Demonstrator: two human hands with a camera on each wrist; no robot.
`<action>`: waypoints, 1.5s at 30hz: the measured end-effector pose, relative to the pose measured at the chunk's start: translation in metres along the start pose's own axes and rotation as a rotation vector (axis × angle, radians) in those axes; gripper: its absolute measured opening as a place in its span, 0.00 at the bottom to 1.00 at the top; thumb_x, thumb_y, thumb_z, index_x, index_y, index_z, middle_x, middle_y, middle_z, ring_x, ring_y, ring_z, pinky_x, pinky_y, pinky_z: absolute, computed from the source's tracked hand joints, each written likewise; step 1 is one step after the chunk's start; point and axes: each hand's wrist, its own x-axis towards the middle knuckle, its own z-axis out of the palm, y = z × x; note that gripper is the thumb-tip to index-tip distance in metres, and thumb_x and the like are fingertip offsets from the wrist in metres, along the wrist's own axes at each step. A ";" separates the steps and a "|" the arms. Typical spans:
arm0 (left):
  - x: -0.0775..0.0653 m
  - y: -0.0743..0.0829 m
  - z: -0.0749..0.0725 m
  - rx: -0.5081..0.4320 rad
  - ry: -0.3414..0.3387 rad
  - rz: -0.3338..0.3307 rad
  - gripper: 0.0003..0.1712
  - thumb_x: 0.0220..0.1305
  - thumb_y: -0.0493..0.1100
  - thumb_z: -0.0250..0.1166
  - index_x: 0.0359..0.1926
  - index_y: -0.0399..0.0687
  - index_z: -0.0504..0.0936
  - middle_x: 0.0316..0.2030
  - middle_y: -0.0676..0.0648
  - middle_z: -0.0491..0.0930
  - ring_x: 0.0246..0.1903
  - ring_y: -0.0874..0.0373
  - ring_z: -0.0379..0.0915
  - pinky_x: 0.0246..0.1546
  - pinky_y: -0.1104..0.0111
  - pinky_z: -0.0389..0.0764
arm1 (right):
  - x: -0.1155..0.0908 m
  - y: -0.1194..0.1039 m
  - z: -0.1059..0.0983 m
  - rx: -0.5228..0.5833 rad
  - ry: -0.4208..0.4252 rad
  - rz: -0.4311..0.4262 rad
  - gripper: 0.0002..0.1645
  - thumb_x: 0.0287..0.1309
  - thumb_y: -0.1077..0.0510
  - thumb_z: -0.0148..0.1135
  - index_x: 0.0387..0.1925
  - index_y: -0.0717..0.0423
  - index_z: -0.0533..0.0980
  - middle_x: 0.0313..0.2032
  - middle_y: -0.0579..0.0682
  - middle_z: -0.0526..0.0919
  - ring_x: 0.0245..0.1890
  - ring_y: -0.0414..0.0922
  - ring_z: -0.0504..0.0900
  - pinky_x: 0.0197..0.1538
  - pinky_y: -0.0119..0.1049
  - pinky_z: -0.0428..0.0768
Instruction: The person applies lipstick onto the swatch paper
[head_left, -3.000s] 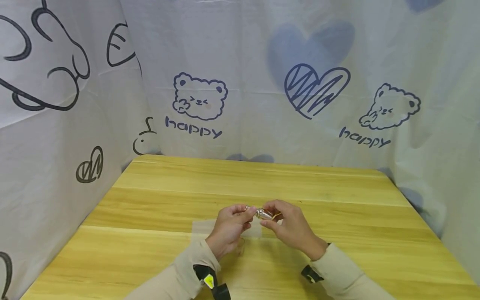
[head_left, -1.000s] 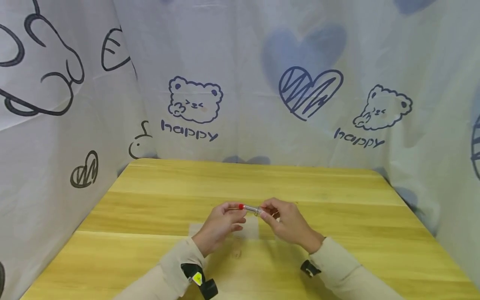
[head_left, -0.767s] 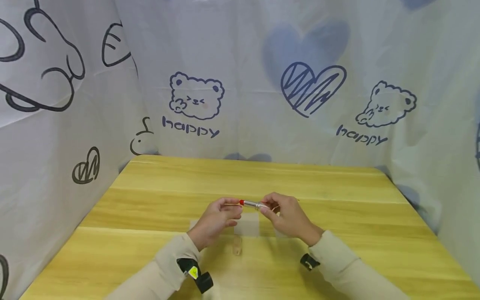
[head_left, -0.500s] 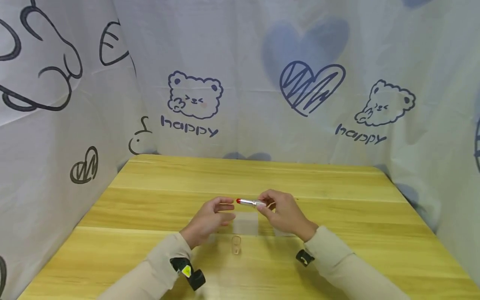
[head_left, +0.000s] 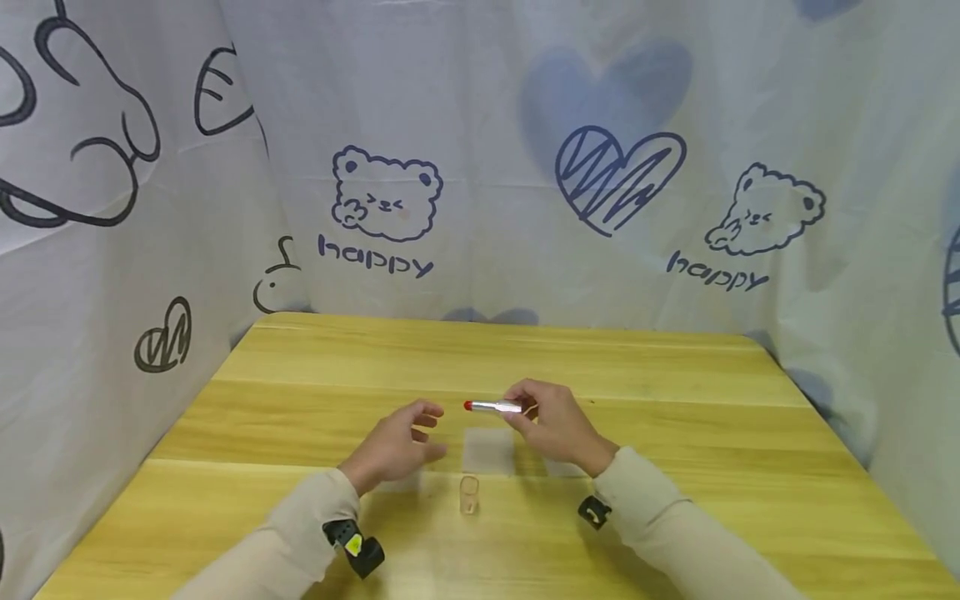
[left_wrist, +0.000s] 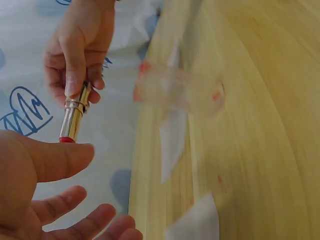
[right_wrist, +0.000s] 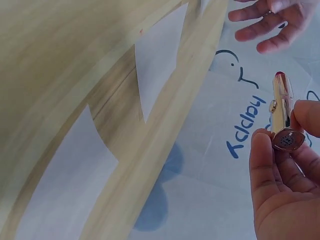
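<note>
A silver lipstick [head_left: 495, 407] with a red tip is held up over the table, pinched between the thumb and fingers of my right hand [head_left: 557, 425]. Its red end points left, toward my left hand [head_left: 393, 446], which is apart from it with fingers spread and nothing in them. In the right wrist view the round base of the lipstick [right_wrist: 282, 112] faces the camera, and a small ring-like piece sticks out at its side. A clear, pinkish lipstick cap [head_left: 469, 495] lies on the table in front of the hands; the left wrist view shows this cap [left_wrist: 180, 90] blurred.
White paper pieces lie on the wooden table [head_left: 480, 358]: one in the middle [head_left: 487, 451], one partly under the right hand [head_left: 562, 469], another below the left hand [head_left: 401, 483]. A white cloth [head_left: 480, 125] with drawings hangs behind and along the sides.
Three seconds ago both hands held the lipstick and no red showed. My left hand has since let go and moved left, uncovering the red tip. My right hand keeps its hold, shifting slightly left.
</note>
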 end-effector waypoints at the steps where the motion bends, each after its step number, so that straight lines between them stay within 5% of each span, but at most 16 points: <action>1: -0.001 -0.001 -0.002 0.046 -0.005 0.006 0.25 0.59 0.36 0.69 0.58 0.42 0.74 0.55 0.38 0.75 0.51 0.43 0.73 0.51 0.50 0.75 | 0.001 0.000 0.001 -0.002 -0.003 0.005 0.06 0.58 0.66 0.66 0.38 0.62 0.79 0.32 0.48 0.82 0.31 0.41 0.80 0.35 0.29 0.81; 7: -0.005 -0.015 -0.017 0.346 -0.038 0.050 0.27 0.51 0.36 0.75 0.52 0.40 0.76 0.50 0.37 0.77 0.51 0.40 0.73 0.51 0.48 0.74 | 0.008 -0.001 0.008 -0.009 -0.022 0.023 0.04 0.60 0.63 0.65 0.37 0.59 0.79 0.31 0.46 0.81 0.31 0.39 0.79 0.35 0.29 0.81; 15: -0.010 -0.032 -0.027 0.556 -0.075 0.132 0.24 0.38 0.38 0.81 0.37 0.41 0.79 0.36 0.43 0.77 0.39 0.47 0.73 0.45 0.53 0.75 | 0.011 0.005 0.015 -0.022 -0.019 0.037 0.04 0.59 0.64 0.66 0.36 0.59 0.79 0.31 0.46 0.81 0.31 0.39 0.80 0.35 0.28 0.80; 23: -0.008 -0.038 -0.027 0.631 -0.069 0.102 0.17 0.37 0.37 0.81 0.28 0.45 0.82 0.36 0.45 0.79 0.43 0.45 0.75 0.50 0.52 0.74 | 0.013 0.008 0.018 -0.040 -0.019 0.050 0.05 0.57 0.64 0.67 0.36 0.61 0.80 0.31 0.47 0.81 0.31 0.40 0.79 0.35 0.28 0.80; 45: 0.019 -0.031 -0.021 0.622 -0.107 0.098 0.14 0.46 0.35 0.77 0.37 0.42 0.85 0.43 0.42 0.81 0.49 0.42 0.74 0.54 0.52 0.73 | 0.026 0.007 0.034 -0.057 -0.064 0.104 0.06 0.60 0.63 0.66 0.38 0.60 0.79 0.30 0.46 0.79 0.29 0.39 0.76 0.32 0.31 0.77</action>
